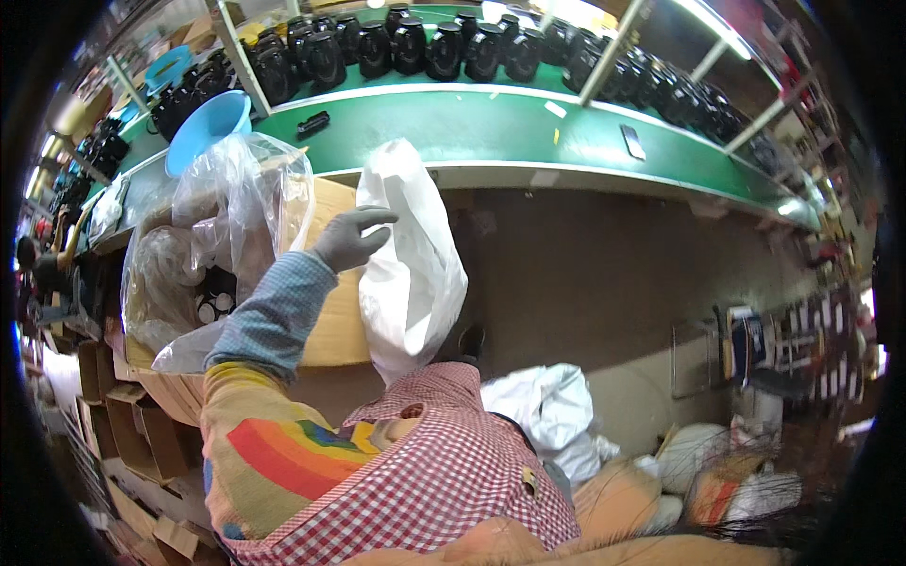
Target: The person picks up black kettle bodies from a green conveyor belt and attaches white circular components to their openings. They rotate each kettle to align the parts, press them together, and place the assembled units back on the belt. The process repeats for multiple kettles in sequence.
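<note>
My left hand (pixel 352 239), in a grey glove, reaches forward to the near left side of a tall white sack (pixel 415 274). Its fingers are stretched and apart, lying over or just in front of the sack's edge; whether they touch it I cannot tell. The sack stands upright beside a cardboard box (pixel 338 316). A clear plastic liner (pixel 226 193) spills out of that box, with dark and white pieces (pixel 215 307) showing inside. A checked sleeve cover (pixel 274 307) wraps my left forearm. My right hand is out of sight.
A green workbench (pixel 500 130) runs across ahead, holding rows of black jar-shaped containers (pixel 411 45), a phone (pixel 632 141) and a small black part (pixel 313 124). A blue basin (pixel 208 130) tilts over its left end. White sacks (pixel 547 410) lie behind right. Another person (pixel 55 259) is far left.
</note>
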Available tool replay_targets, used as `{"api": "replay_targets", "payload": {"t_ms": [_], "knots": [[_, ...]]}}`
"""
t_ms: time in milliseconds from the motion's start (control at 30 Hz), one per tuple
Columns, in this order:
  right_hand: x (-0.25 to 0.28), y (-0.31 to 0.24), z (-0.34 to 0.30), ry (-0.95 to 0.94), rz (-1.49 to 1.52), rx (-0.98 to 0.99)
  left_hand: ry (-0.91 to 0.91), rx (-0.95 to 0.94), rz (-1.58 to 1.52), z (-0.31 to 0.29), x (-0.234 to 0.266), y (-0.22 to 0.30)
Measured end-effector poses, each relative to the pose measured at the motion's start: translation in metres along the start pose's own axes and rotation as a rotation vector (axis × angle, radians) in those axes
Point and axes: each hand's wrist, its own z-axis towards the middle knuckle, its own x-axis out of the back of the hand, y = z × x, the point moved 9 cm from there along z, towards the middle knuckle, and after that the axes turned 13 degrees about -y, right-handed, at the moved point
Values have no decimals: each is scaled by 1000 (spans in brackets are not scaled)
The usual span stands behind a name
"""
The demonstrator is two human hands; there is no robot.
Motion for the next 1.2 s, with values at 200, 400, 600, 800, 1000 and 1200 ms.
{"api": "replay_targets", "payload": {"t_ms": [200,400,600,800,1000,1200], "knots": [[52,-188,155,-182,-67,154,324,368,-256,118,27,-149],[145,-275,221,-221,-105,121,586,720,-185,141,95,-254],[219,-335,297,-216,-93,52,535,1165,-210,155,137,-281],[287,-379,390,-190,-107,-26,202,1430,276,229,167,-336],[482,-343,518,-137,39,-100,262,1583,39,223,164,-442],[387,-646,482,-345,-302,218,427,1083,315,333,154,-380]]}}
